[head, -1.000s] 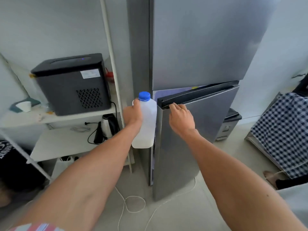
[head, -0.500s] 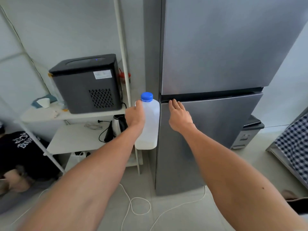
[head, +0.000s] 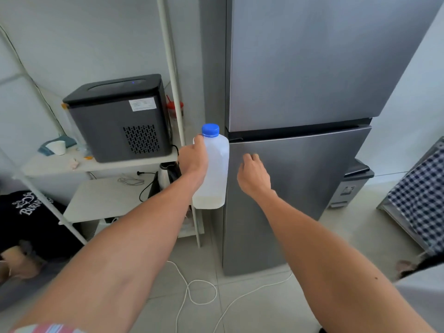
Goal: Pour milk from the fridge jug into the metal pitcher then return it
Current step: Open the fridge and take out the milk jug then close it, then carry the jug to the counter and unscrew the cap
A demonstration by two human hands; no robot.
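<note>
My left hand (head: 193, 159) grips a translucent milk jug (head: 215, 174) with a blue cap, held upright by its handle side in front of the fridge's left edge. Only a thin layer of milk sits at the jug's bottom. The grey two-door fridge (head: 300, 92) stands straight ahead, with both doors closed. My right hand (head: 253, 175) hovers just off the lower door (head: 300, 188), fingers loosely curled, holding nothing. No metal pitcher is in view.
A white shelf rack (head: 96, 164) at left carries a black ice maker (head: 117, 118), a paper cup (head: 57, 147) and a kettle (head: 165, 174). White cables (head: 192, 292) loop on the floor tiles. A small bin (head: 350, 186) and a checked cloth (head: 422, 195) are at right. A person in black crouches at lower left.
The lower fridge door swung from ajar to fully closed under my right hand, which has since come off the door and dropped a little. The jug stayed in my left hand.
</note>
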